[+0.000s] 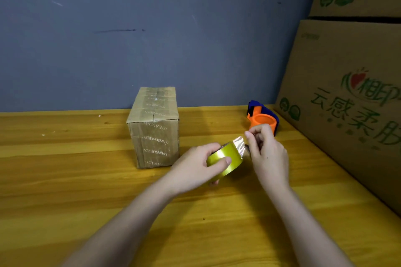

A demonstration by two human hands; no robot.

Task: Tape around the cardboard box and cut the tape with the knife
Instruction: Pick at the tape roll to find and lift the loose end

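Note:
A small cardboard box (154,128) stands upright on the wooden table (65,180), its top and front covered with printed clear tape. To its right, my left hand (195,169) grips a yellowish roll of tape (224,159) just above the table. My right hand (267,154) pinches the loose end of the tape (239,142) between thumb and fingers, peeled a short way off the roll. No knife is visible.
An orange and blue tape dispenser (262,118) lies behind my right hand. Large printed cardboard cartons (347,97) are stacked along the table's right side. A grey-blue wall (152,28) closes the back.

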